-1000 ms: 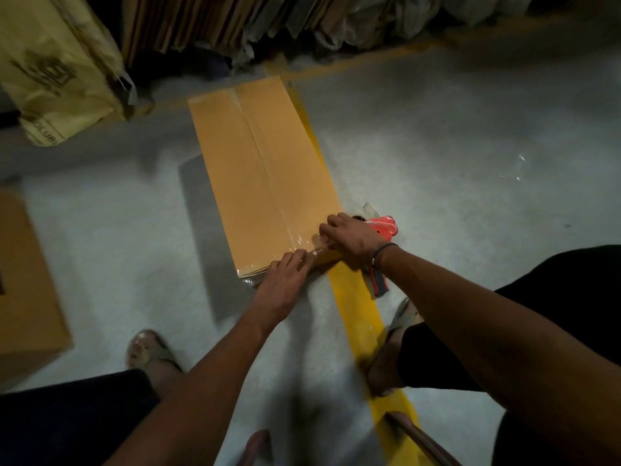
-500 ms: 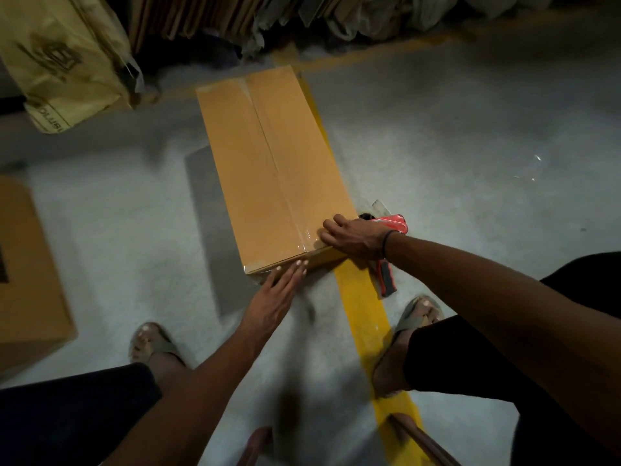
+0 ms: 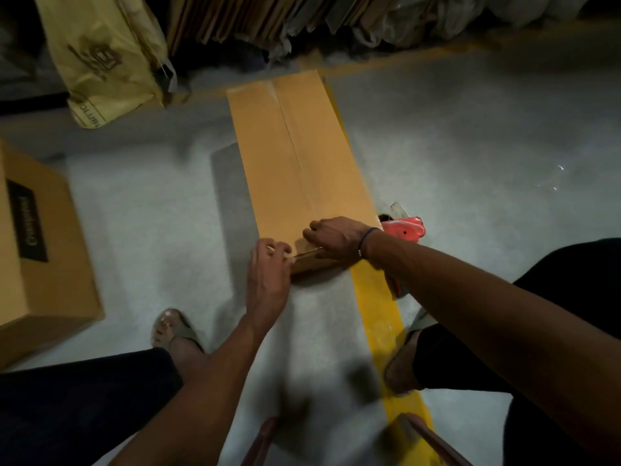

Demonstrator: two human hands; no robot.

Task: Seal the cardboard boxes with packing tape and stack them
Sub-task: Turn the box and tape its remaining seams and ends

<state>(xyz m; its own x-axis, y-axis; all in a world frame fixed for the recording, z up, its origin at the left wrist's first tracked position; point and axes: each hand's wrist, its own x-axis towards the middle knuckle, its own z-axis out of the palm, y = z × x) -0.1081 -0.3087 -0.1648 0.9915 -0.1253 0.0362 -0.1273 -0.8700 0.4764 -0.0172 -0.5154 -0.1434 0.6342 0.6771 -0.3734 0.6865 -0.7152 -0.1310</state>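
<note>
A long cardboard box lies on the grey floor, its top seam covered with clear tape. My right hand sits on the box's near end with fingers curled over the top edge. My left hand is at the near left corner, fingertips curled onto the same edge. A red tape dispenser lies on the floor just right of the box, behind my right wrist; neither hand holds it.
A second brown box with a dark label stands at the left. A yellow bag and flattened cartons line the back. A yellow floor stripe runs under the box toward my sandalled feet.
My left hand rose from lying flat against the box's front face and curled onto the near corner. My right hand stayed on the near end. The view shifted slightly.
</note>
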